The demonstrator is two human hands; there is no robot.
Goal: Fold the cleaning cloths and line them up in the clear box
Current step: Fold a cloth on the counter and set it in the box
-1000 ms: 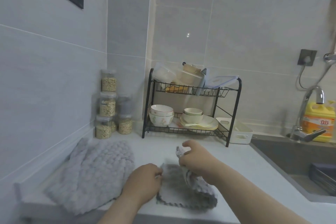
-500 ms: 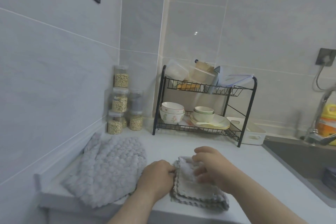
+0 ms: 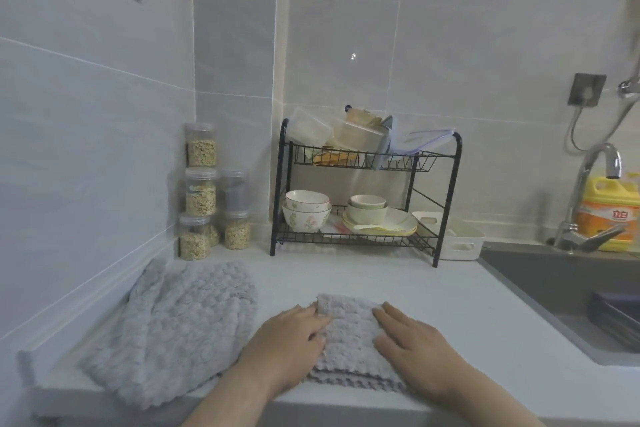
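Note:
A grey fluffy cleaning cloth (image 3: 349, 336) lies folded in layers on the white counter (image 3: 433, 308), near its front edge. My left hand (image 3: 287, 347) rests flat on the cloth's left side, fingers straight. My right hand (image 3: 415, 343) presses flat on its right side. A pile of larger unfolded grey cloths (image 3: 180, 326) lies to the left, against the wall. Clear plastic boxes (image 3: 308, 130) are stacked on the top shelf of the black dish rack (image 3: 446, 204) at the back.
Bowls and plates sit on the rack's lower shelf. Several jars of grain (image 3: 201, 204) stand in the corner. A white basket (image 3: 457, 239) stands beside the rack. At the right are a dark sink (image 3: 554, 284), a faucet (image 3: 588, 198) and a yellow detergent bottle (image 3: 609, 211).
My right hand brought the lifted half of the cloth down over the other half. Both hands now lie flat on the folded cloth.

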